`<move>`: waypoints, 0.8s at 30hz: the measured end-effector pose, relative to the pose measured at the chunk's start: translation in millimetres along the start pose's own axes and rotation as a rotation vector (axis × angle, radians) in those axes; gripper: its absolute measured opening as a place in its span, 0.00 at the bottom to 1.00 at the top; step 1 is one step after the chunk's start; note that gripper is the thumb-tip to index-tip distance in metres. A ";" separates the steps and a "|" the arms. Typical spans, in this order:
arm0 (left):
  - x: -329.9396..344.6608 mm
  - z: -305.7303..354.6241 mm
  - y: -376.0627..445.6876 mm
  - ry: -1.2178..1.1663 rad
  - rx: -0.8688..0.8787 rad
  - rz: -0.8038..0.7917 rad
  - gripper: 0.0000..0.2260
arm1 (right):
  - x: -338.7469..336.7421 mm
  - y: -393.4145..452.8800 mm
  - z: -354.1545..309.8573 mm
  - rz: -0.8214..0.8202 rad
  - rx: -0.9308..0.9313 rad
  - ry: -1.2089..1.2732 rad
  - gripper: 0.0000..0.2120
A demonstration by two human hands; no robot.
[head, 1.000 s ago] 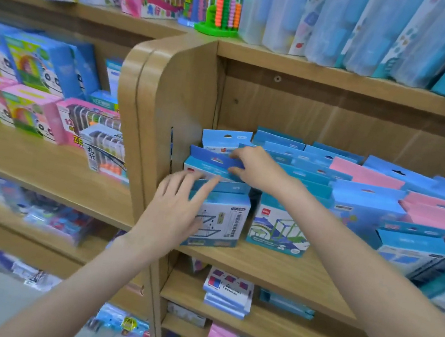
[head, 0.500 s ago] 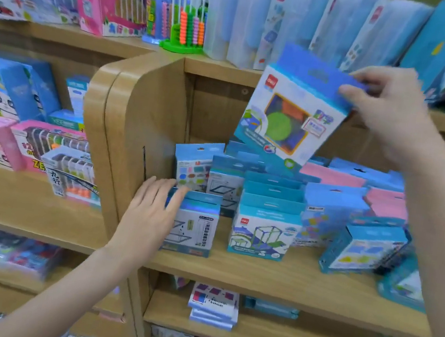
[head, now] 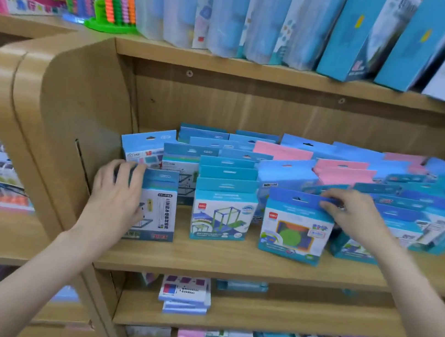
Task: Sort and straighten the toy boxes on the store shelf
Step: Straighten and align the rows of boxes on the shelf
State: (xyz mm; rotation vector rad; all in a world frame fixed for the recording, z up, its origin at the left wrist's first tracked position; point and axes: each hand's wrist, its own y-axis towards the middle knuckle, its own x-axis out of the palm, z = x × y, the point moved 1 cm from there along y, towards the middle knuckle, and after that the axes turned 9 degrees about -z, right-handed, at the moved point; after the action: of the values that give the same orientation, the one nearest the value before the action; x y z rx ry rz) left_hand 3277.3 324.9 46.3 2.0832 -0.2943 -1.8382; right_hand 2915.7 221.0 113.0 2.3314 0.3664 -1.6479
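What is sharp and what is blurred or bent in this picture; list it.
Head view: the green-circle box and both hands, left hand and right hand, are fairly sharp; the tall blue boxes top right smear; the shelf edge bows from the wide lens; lighting is even, without harsh glare.

Two bare forearms enter from the bottom corners of the frame, with no sleeves visible up to the picture's edge. The left hand (head: 118, 193) and right hand (head: 358, 214) wear no gloves, and the wrists show no watch or band.
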 end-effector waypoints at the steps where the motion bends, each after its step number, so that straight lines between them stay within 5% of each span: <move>1: -0.8 -0.3 -1.5 -0.003 0.003 0.005 0.36 | 5.6 1.6 4.0 0.030 0.018 -0.020 0.08; 6: -4.6 -0.2 -13.0 0.010 0.027 0.042 0.36 | 0.3 2.2 2.9 0.043 0.054 -0.171 0.13; 9: -4.2 -1.3 -13.3 0.001 0.032 0.050 0.36 | -15.6 10.1 -34.2 0.163 -0.135 -0.102 0.12; 13: -2.9 -0.7 -10.9 -0.026 0.019 0.032 0.38 | -4.7 63.9 -115.7 -0.011 -0.474 -0.025 0.12; 19: -2.0 -1.6 -13.8 -0.054 -0.006 0.025 0.39 | 45.1 144.7 -189.1 -0.320 -0.582 -0.229 0.13; 24: -2.4 -2.2 -14.1 -0.073 -0.056 0.024 0.38 | 51.6 166.1 -216.3 -0.263 -0.712 -0.232 0.10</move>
State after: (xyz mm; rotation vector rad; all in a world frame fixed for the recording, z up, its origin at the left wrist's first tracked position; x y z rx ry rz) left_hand 3278.2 339.0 43.2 1.9699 -0.2816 -1.8892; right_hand 3180.8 145.3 145.0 1.5988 1.0433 -1.5279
